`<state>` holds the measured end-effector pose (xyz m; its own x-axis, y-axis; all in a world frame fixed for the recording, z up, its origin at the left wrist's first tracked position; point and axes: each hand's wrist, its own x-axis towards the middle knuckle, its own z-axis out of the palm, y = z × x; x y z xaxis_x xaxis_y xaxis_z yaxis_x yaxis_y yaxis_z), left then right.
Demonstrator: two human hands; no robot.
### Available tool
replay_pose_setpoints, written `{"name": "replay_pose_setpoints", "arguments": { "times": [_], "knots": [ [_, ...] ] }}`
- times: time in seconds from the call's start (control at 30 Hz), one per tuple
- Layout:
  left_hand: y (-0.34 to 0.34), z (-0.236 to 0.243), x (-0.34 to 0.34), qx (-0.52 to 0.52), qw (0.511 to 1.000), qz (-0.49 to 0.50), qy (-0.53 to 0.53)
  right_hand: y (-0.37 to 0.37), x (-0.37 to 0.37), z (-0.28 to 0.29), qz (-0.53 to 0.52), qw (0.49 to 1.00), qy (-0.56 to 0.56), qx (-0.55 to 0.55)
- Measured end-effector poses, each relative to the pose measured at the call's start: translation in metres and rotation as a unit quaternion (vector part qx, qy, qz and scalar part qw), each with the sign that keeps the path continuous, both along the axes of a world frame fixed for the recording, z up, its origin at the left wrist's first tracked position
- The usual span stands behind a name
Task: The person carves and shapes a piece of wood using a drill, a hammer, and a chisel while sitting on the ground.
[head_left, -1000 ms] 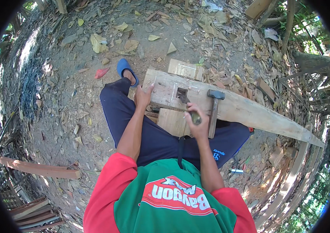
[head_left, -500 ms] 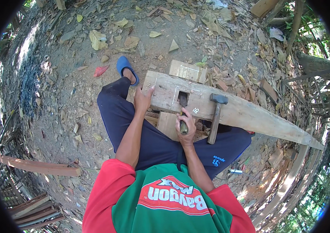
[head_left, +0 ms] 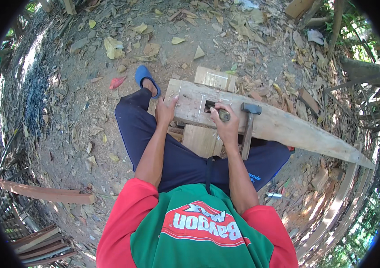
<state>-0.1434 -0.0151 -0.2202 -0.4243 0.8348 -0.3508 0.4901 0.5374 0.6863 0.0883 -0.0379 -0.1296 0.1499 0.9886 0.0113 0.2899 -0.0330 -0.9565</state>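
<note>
A long tapered wooden beam (head_left: 284, 129) lies across in front of my legs, with a square hole (head_left: 208, 108) cut into its wide left part and white marking lines around it. My right hand (head_left: 228, 127) is closed around the handle of a chisel (head_left: 224, 115), whose blade reaches into the hole. At the beam's left end, my left hand (head_left: 165, 111) grips the edge, its thumb on top and some fingers hidden. To the right of the chisel a hammer (head_left: 251, 108) rests on the beam, its handle pointing toward me.
Under the beam lies a shorter crosswise timber (head_left: 196, 139), poking out on both sides. My foot in a blue clog (head_left: 143, 73) is beyond the left end. A reddish plank (head_left: 42, 192) and stacked boards (head_left: 42, 245) lie at left. Dry leaves and wood scraps cover the ground.
My right hand and the chisel have moved up and to the right, and the handle now leans rightward over the beam. The left hand stays at the beam's end.
</note>
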Motion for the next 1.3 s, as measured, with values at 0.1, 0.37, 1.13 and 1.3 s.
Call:
{"name": "replay_pose_setpoints", "arguments": {
  "times": [0.1,0.37,1.13,1.3],
  "knots": [
    [-0.008,0.002,-0.011,0.006,1.0,0.01,0.002,0.007,-0.018,0.016,-0.024,0.997,-0.08,-0.001],
    [0.0,0.002,0.003,-0.004,1.0,0.003,-0.001,0.084,-0.001,-0.024,0.001,0.977,0.214,-0.002],
    [-0.004,0.009,-0.007,-0.019,0.999,0.029,0.007,0.143,0.011,0.052,0.006,0.941,0.276,-0.196],
    [-0.004,0.001,-0.003,-0.008,1.0,0.02,-0.012,0.099,0.033,0.08,-0.096,0.954,0.283,-0.016]
  ]
}}
